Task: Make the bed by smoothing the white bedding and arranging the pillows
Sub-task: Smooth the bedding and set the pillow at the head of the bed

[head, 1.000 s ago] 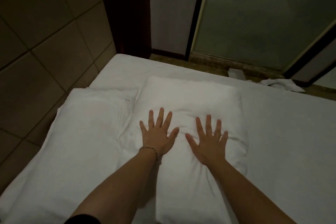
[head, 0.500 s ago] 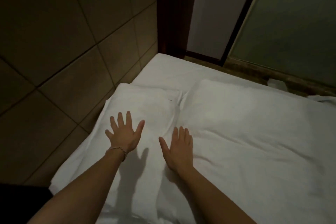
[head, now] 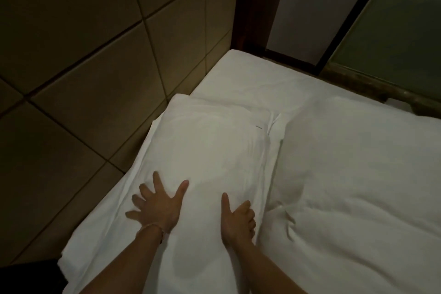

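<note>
White bed (head: pixel 250 79), both hands moved nearer on left pillow (head: pixel 210 150); left hand (head: pixel 156 207) splayed flat, right hand (head: pixel 235 219) grip curling round its edge

Two bare arms come up from the bottom of the picture. No sleeves cover them from the wrists to as far down as the picture shows.

The left hand (head: pixel 156 207) has a thin bracelet (head: pixel 156 226) around its wrist. The bracelet looks like a light, slim band or a string of tiny beads. The room is too dark to tell which.

The right hand (head: pixel 236 219) has nothing on its wrist. No rings can be seen on the fingers of either hand, though the light is dim.

In the bottom left corner there is a patch of dark cloth (head: pixel 28 277). It may be part of the person's clothes, but this cannot be told for sure.
</note>
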